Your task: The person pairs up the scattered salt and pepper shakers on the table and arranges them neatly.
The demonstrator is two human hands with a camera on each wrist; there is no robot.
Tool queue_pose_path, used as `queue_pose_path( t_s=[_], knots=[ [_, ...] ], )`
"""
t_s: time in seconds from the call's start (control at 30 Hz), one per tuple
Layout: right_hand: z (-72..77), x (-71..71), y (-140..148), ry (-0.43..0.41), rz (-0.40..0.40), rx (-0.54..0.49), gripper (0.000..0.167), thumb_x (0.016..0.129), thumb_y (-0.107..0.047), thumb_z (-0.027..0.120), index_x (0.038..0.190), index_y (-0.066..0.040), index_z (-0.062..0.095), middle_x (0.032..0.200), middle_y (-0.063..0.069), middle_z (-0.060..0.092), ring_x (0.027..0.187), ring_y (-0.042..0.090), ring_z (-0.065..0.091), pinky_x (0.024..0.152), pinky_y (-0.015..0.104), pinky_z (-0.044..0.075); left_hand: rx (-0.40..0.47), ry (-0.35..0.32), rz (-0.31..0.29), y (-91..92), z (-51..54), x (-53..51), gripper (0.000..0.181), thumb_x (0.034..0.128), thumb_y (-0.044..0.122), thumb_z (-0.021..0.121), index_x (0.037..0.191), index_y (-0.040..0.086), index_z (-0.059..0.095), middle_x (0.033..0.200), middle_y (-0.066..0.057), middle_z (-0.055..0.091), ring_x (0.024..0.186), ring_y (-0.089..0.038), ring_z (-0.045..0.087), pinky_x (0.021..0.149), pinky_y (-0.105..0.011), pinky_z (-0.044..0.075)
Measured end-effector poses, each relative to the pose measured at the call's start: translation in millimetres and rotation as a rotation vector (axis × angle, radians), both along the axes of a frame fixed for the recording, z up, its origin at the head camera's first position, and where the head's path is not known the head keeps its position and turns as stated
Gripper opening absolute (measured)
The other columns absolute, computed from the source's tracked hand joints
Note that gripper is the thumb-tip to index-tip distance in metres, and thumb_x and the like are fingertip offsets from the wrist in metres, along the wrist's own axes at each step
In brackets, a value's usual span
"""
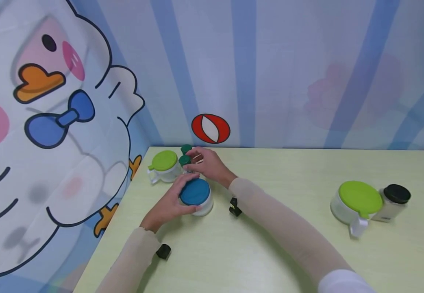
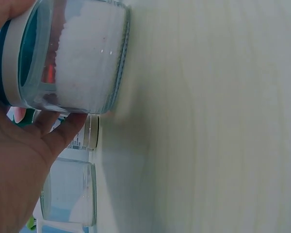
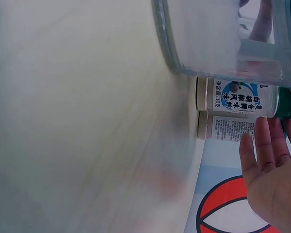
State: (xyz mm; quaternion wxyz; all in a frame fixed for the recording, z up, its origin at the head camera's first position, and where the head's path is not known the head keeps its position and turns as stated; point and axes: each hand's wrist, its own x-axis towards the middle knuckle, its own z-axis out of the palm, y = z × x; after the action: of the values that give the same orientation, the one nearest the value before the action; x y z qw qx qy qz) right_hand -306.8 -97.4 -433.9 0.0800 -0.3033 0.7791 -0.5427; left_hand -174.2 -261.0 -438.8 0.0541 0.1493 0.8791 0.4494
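Note:
My left hand (image 1: 173, 201) grips a round clear glass jar with a blue lid (image 1: 195, 192), its thumb and fingers spread around the lid and side. White grains partly fill this jar (image 2: 89, 56), which stands upright on the table. Just beyond it are two small seasoning bottles with green caps, a front one (image 3: 245, 95) and a rear one (image 3: 228, 127), both labelled. My right hand (image 1: 209, 165) is at these bottles with its fingers extended. Its thumb is by the front bottle's cap; whether it touches is unclear.
A lime-lidded jar (image 1: 164, 161) with a white handle stands left of the bottles. On the right side of the table (image 1: 270, 244) are another lime-lidded jar (image 1: 359, 199) and a black-capped jar (image 1: 396, 195). A printed cloth wall (image 1: 277, 81) rises behind the table's back edge.

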Motion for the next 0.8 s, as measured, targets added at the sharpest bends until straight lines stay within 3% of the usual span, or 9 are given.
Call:
queue_pose_path(
  t_s=[0.4, 0.8],
  knots=[
    [-2.9, -2.2, 3.5, 0.007, 0.03, 0.016, 0.041, 0.092, -0.028, 0.077, 0.128, -0.013, 0.064, 0.12, 0.0, 0.067, 0.112, 0.022, 0.065, 0.092, 0.033, 0.057, -0.04, -0.003, 0.002, -0.9, 0.9, -0.3, 0.088, 0.0828, 0.033, 0.085, 0.154, 0.038, 0.034, 0.16, 0.004, 0.029, 0.145, -0.031, 0.031, 0.111, -0.06, 0.04],
    [-3.3, -5.6, 8.5, 0.019, 0.062, 0.061, 0.042, 0.093, -0.029, 0.075, 0.131, -0.013, 0.066, 0.121, 0.0, 0.068, 0.11, 0.018, 0.065, 0.094, 0.033, 0.056, -0.119, -0.001, -0.021, -1.3, 1.8, -5.0, 0.087, 0.0804, 0.039, 0.085, 0.153, 0.039, 0.037, 0.158, 0.003, 0.03, 0.143, -0.03, 0.034, 0.107, -0.058, 0.045]
  ],
)
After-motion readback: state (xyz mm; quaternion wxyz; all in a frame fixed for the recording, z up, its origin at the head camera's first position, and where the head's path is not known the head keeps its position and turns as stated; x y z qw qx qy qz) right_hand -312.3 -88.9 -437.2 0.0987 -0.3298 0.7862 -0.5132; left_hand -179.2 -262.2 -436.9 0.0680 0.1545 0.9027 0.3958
